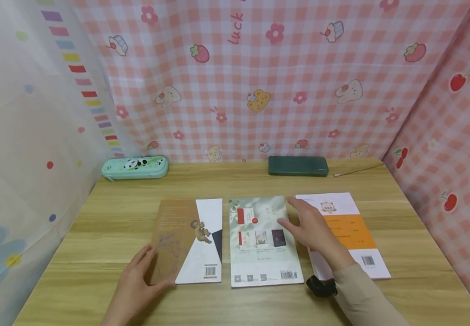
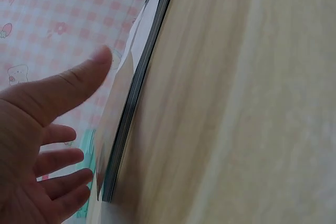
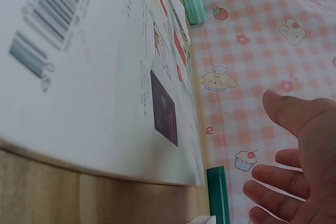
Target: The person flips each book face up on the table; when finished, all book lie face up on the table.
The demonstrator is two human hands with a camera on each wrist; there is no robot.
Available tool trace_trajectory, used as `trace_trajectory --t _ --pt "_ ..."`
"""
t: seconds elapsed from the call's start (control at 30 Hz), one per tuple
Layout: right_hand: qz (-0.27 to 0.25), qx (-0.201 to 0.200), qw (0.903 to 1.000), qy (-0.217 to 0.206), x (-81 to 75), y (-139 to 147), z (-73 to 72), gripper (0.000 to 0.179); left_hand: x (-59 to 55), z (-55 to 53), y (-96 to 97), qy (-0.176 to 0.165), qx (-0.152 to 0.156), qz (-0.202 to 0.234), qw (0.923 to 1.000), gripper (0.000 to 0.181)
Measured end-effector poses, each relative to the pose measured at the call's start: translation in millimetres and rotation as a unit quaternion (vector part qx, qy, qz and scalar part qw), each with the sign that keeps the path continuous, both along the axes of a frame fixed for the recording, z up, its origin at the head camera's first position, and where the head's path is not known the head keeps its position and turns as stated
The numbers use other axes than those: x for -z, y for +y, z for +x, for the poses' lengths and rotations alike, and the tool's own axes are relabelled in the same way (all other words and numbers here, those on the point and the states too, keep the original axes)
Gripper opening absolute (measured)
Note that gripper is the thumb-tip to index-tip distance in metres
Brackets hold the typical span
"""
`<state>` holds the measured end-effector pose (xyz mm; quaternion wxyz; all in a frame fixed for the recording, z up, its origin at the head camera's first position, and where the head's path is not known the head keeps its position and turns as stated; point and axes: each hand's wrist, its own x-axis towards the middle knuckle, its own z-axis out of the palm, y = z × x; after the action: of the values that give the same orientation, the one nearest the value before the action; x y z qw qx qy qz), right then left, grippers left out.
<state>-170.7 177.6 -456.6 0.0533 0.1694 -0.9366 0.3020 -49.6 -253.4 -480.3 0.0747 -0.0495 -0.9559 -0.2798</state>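
Note:
Three booklets lie in a row on the wooden table. At the left is a brown and white booklet [image 1: 190, 244]; my left hand [image 1: 137, 276] is at its lower left corner, thumb along the bottom edge, fingers by the left side. In the left wrist view that hand [image 2: 47, 145] has its fingers spread beside the booklet's dark page edge [image 2: 131, 103]. The pale green booklet [image 1: 263, 253] lies in the middle. Over its right edge hovers my right hand [image 1: 312, 226], fingers extended, holding nothing. Partly behind the right forearm is a white and orange booklet [image 1: 349, 231].
At the back left stands a mint panda pencil case [image 1: 135, 167]. A dark green case [image 1: 298, 166] lies at the back right, with a thin stick [image 1: 357, 170] beside it. Checked pink cloth [image 1: 235, 90] hangs behind the table [image 1: 108, 217]. A black band [image 1: 321, 286] circles the right wrist.

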Motion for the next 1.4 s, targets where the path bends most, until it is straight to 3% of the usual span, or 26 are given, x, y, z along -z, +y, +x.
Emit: trace_trajectory --t 0.53,1.4 --pt "-0.023 -0.024 0.9994 -0.014 10.7 -16.8 -22.4 0.069 3.1 1.3 -9.2 -0.046 -0.011 -0.006 0.9989 0.095" --pt "-0.045 -0.051 0.9969 -0.04 7.4 -57.6 -45.0 0.066 9.7 4.2 -25.8 -0.023 -0.003 0.018 0.9996 0.082"
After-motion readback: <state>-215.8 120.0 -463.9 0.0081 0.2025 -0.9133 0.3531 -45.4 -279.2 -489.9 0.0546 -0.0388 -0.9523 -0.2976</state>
